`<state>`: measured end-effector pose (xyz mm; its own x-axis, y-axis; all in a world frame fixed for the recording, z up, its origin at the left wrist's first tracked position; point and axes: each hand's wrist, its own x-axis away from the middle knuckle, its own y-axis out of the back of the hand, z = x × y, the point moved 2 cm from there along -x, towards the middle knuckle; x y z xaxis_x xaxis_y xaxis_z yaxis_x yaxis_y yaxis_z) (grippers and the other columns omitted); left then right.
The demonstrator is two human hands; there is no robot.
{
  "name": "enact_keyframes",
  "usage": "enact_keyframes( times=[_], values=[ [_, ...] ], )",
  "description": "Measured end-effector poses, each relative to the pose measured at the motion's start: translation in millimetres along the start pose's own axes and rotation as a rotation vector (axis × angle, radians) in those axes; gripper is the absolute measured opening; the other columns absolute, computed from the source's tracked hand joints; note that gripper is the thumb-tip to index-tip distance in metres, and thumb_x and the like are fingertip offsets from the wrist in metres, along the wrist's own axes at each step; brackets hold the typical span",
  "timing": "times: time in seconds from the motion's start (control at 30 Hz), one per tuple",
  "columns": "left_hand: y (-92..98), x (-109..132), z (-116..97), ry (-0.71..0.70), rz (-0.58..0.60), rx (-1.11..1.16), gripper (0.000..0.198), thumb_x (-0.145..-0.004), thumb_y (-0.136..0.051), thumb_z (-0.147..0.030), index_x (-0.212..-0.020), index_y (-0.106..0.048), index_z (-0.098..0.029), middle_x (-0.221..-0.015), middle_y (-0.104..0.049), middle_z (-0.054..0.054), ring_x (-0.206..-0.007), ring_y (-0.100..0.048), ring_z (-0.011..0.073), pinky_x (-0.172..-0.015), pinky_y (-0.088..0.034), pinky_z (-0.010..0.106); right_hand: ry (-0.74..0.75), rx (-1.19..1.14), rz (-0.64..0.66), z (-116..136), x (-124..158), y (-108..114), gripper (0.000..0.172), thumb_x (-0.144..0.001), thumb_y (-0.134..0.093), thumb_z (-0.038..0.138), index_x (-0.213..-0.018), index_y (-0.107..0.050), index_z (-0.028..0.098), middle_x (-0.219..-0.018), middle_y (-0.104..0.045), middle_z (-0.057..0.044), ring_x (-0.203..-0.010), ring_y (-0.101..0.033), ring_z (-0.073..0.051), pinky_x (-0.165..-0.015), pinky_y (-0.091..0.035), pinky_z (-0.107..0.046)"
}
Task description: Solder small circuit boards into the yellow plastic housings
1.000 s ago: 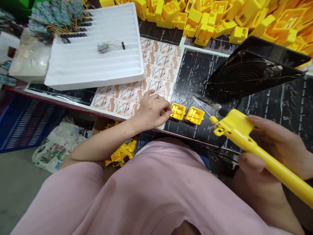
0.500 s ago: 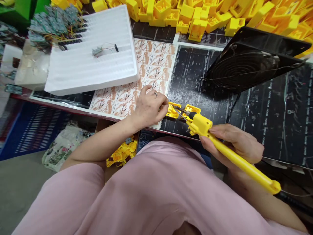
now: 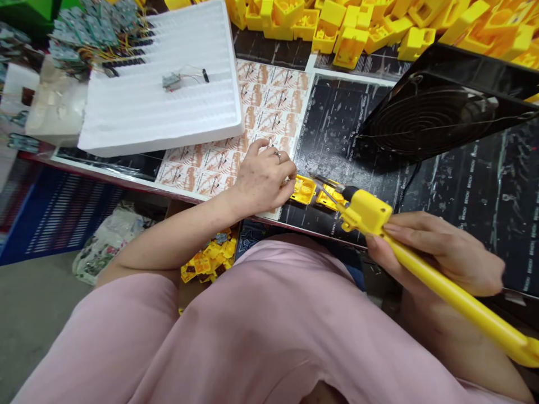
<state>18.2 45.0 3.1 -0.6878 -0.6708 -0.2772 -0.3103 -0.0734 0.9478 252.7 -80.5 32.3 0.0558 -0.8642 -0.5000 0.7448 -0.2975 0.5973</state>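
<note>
My right hand (image 3: 446, 252) is wrapped round the long handle of a yellow soldering iron (image 3: 442, 283). Its metal tip and a thin metal guide point left, above a small yellow plastic housing (image 3: 329, 196) on the table. My left hand (image 3: 266, 178), with a ring on one finger, has its thumb and index finger closed at the left edge of another open yellow housing (image 3: 305, 189). The fingertips partly hide that edge. Both housings lie side by side near the table's front edge.
A white foam tray (image 3: 168, 106) carries a small circuit board (image 3: 171, 81) with wires; more boards (image 3: 90, 31) are heaped at its left. Many yellow housings (image 3: 351, 42) line the back. A black fan (image 3: 429, 118) stands at right. Below hangs a blue crate (image 3: 67, 219).
My right hand has drawn the soldering iron to the right, its tip leaving the left housing. My left hand has stayed by that housing. The view has shifted slightly.
</note>
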Motion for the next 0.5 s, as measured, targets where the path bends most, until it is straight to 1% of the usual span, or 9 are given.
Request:
enact_keyframes(
  times=[0.03,0.13,0.23,0.3,0.37,0.43,0.5],
  values=[
    [0.2,-0.2,0.0,-0.002,0.006,-0.005,0.026,-0.089,-0.047,-0.029,-0.081,-0.07,-0.02,-0.08,-0.068,0.003,-0.082,-0.061,0.0216,-0.103,-0.044,0.051,0.007,0.024,-0.002,0.0,1.7,1.6,0.018,-0.078,-0.083,0.024,-0.082,-0.066,0.027,-0.075,-0.073,0.004,-0.065,-0.072,-0.017,-0.055,-0.059,-0.026],
    [0.7,-0.4,0.2,0.0,0.023,-0.017,0.025,-0.089,-0.047,-0.028,-0.082,-0.07,-0.021,-0.083,-0.068,0.003,-0.083,-0.06,0.0217,-0.103,-0.043,0.051,0.113,0.054,-0.021,1.8,5.2,2.0,0.023,-0.077,-0.083,0.017,-0.089,-0.066,0.028,-0.078,-0.073,0.005,-0.065,-0.071,-0.015,-0.056,-0.06,-0.026],
    [2.4,-0.6,-0.3,-0.018,0.032,-0.042,0.026,-0.09,-0.047,-0.028,-0.081,-0.071,-0.02,-0.083,-0.068,0.004,-0.084,-0.061,0.0224,-0.102,-0.044,0.051,0.152,0.026,-0.059,1.2,5.7,-2.9,0.025,-0.077,-0.083,0.018,-0.09,-0.066,0.029,-0.075,-0.071,0.006,-0.064,-0.07,-0.015,-0.053,-0.058,-0.025],
    [4.2,-0.8,-1.1,-0.035,0.035,-0.065,0.027,-0.091,-0.047,-0.028,-0.081,-0.071,-0.02,-0.082,-0.068,0.005,-0.083,-0.061,0.0226,-0.101,-0.045,0.05,0.167,0.031,-0.058,0.1,3.8,-8.3,0.029,-0.074,-0.085,0.017,-0.09,-0.065,0.028,-0.076,-0.071,0.005,-0.064,-0.07,-0.015,-0.052,-0.058,-0.026],
    [5.6,-1.0,-1.6,-0.037,0.038,-0.065,0.028,-0.091,-0.046,-0.028,-0.081,-0.071,-0.02,-0.082,-0.068,0.005,-0.083,-0.061,0.0226,-0.101,-0.045,0.051,0.222,0.012,-0.047,-0.2,0.3,-13.5,0.032,-0.071,-0.087,0.017,-0.092,-0.064,0.027,-0.077,-0.072,0.004,-0.062,-0.069,-0.015,-0.048,-0.056,-0.025],
    [6.2,-1.1,-1.8,-0.027,0.044,-0.041,0.027,-0.091,-0.047,-0.027,-0.081,-0.071,-0.02,-0.083,-0.068,0.005,-0.084,-0.06,0.0226,-0.102,-0.044,0.052,0.296,-0.006,-0.025,0.3,-3.2,-16.4,0.031,-0.072,-0.086,0.02,-0.094,-0.065,0.027,-0.077,-0.073,0.003,-0.059,-0.068,-0.014,-0.044,-0.053,-0.025],
    [5.9,-1.2,-1.7,-0.016,0.045,-0.019,0.026,-0.09,-0.048,-0.027,-0.081,-0.071,-0.02,-0.084,-0.068,0.005,-0.084,-0.06,0.0226,-0.102,-0.043,0.052,0.318,0.0,-0.006,0.4,-4.5,-14.8,0.031,-0.073,-0.086,0.021,-0.095,-0.065,0.028,-0.077,-0.073,0.004,-0.058,-0.068,-0.014,-0.043,-0.052,-0.025]
  ],
)
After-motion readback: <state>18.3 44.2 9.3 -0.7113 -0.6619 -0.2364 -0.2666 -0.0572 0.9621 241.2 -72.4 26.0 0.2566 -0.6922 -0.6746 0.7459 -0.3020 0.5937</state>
